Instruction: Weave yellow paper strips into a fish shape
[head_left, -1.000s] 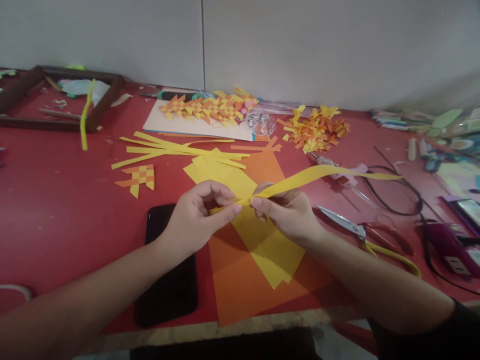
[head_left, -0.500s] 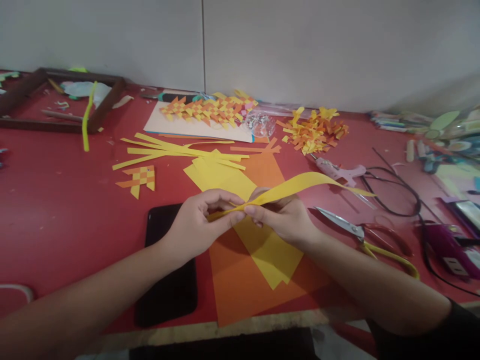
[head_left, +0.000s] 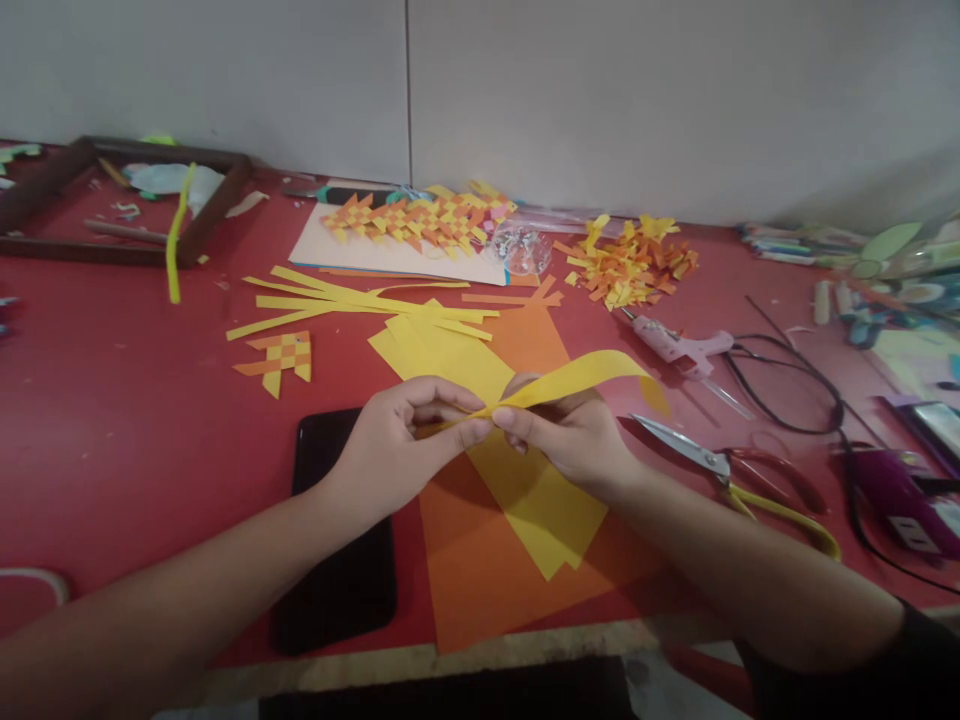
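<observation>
A long yellow paper strip [head_left: 585, 374] is pinched between both hands above the paper sheets. My left hand [head_left: 409, 440] grips one part with thumb and fingers, and the end on that side is mostly hidden by the fingers. Close beside it, my right hand [head_left: 570, 435] is closed on the strip too, thumb on the near side. The strip's free length arches over my right hand and curls down at its tip. Under the hands lie yellow paper sheets [head_left: 555, 510] on top of an orange sheet [head_left: 465, 580].
Scissors [head_left: 697, 455] and a pink glue gun [head_left: 682, 350] lie to the right. A black phone [head_left: 337, 580] is at the left wrist. Cut yellow strips [head_left: 315, 295], a woven paper fish [head_left: 285, 355], more woven fish [head_left: 412, 225] and folded paper pieces [head_left: 630, 262] lie farther back.
The strip's free end, stretched out to the right before, has curled down and back nearer my right hand. Both hands have stayed almost in place with their pinch.
</observation>
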